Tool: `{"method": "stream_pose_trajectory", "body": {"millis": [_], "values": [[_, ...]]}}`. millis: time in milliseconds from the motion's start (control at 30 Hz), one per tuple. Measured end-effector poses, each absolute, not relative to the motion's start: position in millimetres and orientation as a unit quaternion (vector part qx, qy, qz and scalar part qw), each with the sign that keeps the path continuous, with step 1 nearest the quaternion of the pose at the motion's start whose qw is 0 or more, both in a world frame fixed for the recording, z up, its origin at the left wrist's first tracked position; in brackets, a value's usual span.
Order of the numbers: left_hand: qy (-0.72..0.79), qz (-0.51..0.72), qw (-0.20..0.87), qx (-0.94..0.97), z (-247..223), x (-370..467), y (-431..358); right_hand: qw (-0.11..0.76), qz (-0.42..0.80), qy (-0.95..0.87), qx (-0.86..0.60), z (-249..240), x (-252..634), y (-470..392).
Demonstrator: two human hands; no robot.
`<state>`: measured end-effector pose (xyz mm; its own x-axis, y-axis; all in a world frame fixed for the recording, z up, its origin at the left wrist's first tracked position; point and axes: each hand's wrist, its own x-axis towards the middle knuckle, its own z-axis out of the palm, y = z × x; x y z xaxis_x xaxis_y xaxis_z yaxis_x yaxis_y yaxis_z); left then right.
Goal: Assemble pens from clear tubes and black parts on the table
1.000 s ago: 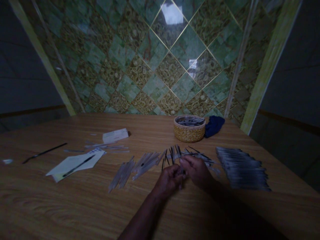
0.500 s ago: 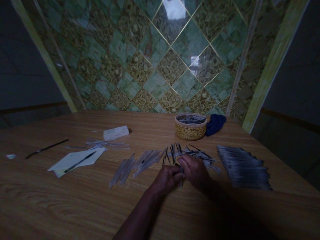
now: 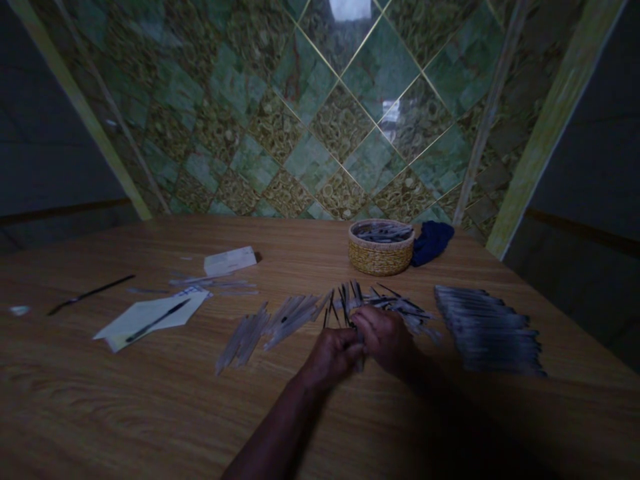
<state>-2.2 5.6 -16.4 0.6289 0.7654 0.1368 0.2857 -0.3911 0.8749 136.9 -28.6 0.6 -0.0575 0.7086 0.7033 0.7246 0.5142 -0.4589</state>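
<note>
From my head view, my left hand [image 3: 330, 357] and right hand [image 3: 387, 339] meet over the table [image 3: 175, 413], both closed on one slim tube [image 3: 360, 365], its lower end poking out towards six o'clock. The left pinches it between thumb and fingers; the right's fingers curl over the upper part, hiding just how they grip.

I'd judge it very light, smooth enough to roll, fairly stiff but easily bent or cracked if squeezed hard; best pinched with fingertips near the middle, a second pinch near the end.

Round my hands: dark sticks [image 3: 345, 303] just beyond, at eleven to twelve; pale tubes [image 3: 295, 319] at nine to ten; a neat stack [image 3: 490, 337] at three; the basket [image 3: 381, 259], filled with more, between twelve and one; and a pen [image 3: 159, 321] on paper [image 3: 140, 315] at nine.
</note>
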Motion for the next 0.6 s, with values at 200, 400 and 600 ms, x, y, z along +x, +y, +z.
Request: {"method": "stream_pose_trajectory", "body": {"millis": [200, 400, 600], "values": [[0.312, 0.284, 0.455, 0.784, -19.9, -0.7, 0.2, 0.459, 0.0, -0.75, -0.475, -0.5, 140.1, -28.2], [0.309, 0.284, 0.426, 0.802, -20.3, 1.4, -2.9, 0.471, 0.0, -0.753, -0.459, -5.8, 145.3, -31.2], [0.3, 0.292, 0.431, 0.799, -15.1, 2.9, -2.5, 0.489, 0.025, -0.732, -0.473, -2.9, 143.6, -31.6]]}}
